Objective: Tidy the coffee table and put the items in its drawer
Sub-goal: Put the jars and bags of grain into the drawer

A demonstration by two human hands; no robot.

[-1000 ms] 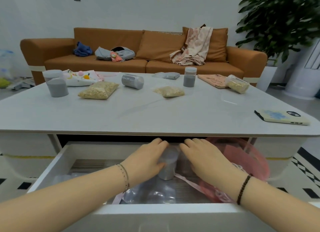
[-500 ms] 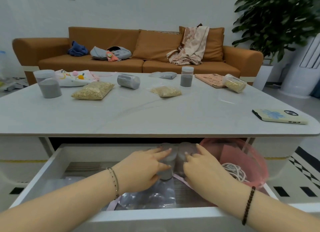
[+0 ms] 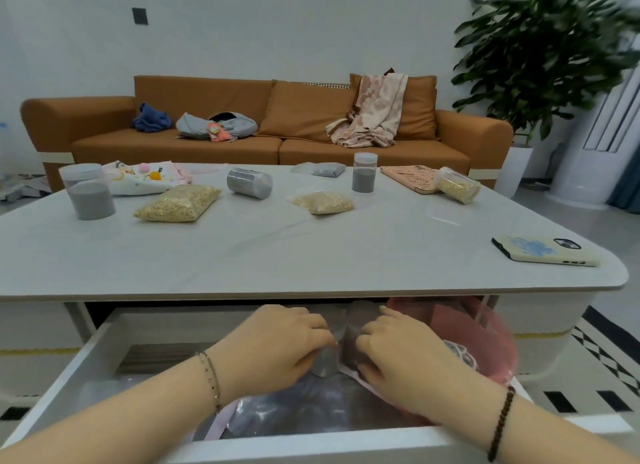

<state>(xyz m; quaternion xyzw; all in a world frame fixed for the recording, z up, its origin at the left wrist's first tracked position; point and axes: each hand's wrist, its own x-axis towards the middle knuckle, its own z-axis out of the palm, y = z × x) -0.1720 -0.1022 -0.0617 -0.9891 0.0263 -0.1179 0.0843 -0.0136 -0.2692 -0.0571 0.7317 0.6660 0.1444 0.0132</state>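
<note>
- Head view: fingers of the left hand (image 3: 277, 346), straight a second earlier, had curled round the grey jar (image 3: 325, 365) at rear centre of the drawer (image 3: 110, 339).
- Right hand (image 3: 398, 356) had closed on the dark jar (image 3: 353, 339) just beside it, against the pink bag (image 3: 485, 339).
- Both jars appeared stowed; further jars and bags remained on the table (image 3: 311, 255).

The room is bright with soft, even light, and the coffee table (image 3: 311, 252) top shows a pale shine and only faint shadows. It is dark under it, at the back of the drawer (image 3: 104, 339). The potted plant (image 3: 540, 51) looks smeared, the left hand (image 3: 277, 346) and right hand (image 3: 405, 356) look fuzzy, and straight lines bend near the edges.
</note>
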